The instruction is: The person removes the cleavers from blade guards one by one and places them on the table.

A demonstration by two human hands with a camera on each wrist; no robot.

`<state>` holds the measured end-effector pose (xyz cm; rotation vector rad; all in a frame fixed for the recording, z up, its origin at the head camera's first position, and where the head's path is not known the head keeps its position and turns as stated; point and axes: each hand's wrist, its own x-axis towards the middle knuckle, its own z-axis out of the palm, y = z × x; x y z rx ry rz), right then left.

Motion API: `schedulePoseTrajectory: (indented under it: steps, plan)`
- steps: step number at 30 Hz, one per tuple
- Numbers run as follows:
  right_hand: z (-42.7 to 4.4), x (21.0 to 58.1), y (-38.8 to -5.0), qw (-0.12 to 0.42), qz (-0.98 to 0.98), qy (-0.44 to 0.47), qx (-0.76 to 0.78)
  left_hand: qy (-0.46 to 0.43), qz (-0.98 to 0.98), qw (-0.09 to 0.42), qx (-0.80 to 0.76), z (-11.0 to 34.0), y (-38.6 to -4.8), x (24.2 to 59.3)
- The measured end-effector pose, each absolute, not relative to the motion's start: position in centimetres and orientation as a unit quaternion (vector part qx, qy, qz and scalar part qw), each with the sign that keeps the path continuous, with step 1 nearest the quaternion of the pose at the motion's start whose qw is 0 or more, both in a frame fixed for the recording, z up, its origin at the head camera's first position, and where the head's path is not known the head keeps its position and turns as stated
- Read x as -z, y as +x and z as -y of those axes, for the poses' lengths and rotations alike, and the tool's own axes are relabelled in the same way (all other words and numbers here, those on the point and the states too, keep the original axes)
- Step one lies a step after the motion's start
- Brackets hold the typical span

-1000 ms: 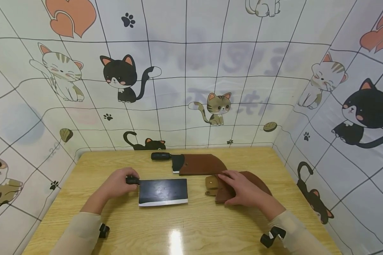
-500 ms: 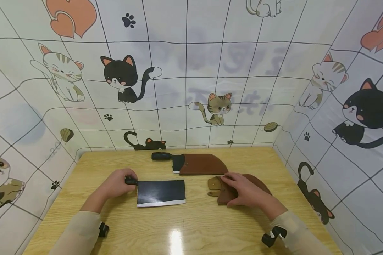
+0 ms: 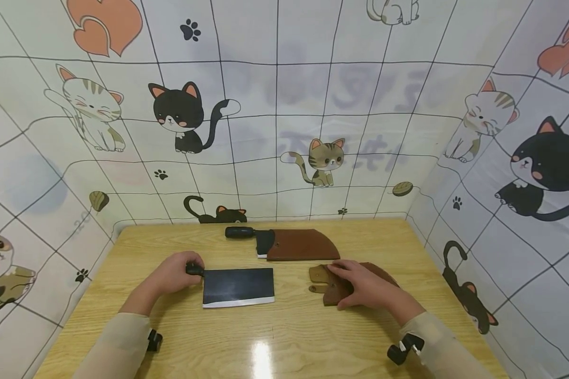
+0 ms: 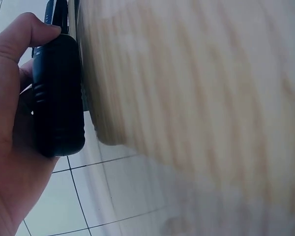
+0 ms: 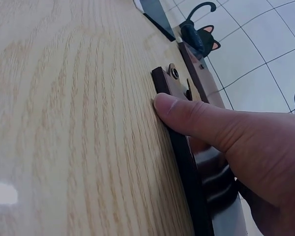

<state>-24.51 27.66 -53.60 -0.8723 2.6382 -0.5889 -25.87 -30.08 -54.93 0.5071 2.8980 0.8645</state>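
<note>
My left hand [image 3: 175, 276] grips a cleaver [image 3: 239, 287] by its short black handle. The dark rectangular blade points right, its pale cutting edge toward me. In the left wrist view the thumb bends over the black handle [image 4: 58, 98]. My right hand [image 3: 367, 287] holds a brown leather knife sheath [image 3: 331, 296] across its width, thumb on the near edge and fingers at the far edge. Tan strap tabs [image 3: 319, 273] stick out at the sheath's left end. In the right wrist view the thumb presses the sheath's dark edge [image 5: 179, 147]; the other fingers are mostly hidden.
Behind both hands a second knife [image 3: 239, 232] lies in a curved brown sheath [image 3: 303, 245], handle to the left. The wooden table [image 3: 208, 342] meets a cat-printed wall covering [image 3: 256, 137] at the back and sides.
The cleaver has shifted slightly left with my left hand. My right hand and the sheath have slid a little right and toward me. In the last half second almost nothing moves.
</note>
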Motion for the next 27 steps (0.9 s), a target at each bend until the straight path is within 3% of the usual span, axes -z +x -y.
schedulePoseTrajectory:
  steps: [21, 27]
  plan:
    - [-27.7, 53.9, -24.7, 0.157, -0.913, -0.293, 0.236, 0.160, -0.937, 0.076, -0.302, 30.0, -25.5, 54.0]
    - [-27.5, 53.8, -24.7, 0.135, -0.914, -0.291, 0.250, 0.160, -0.935, 0.060, -0.311, 30.1, -25.7, 53.3]
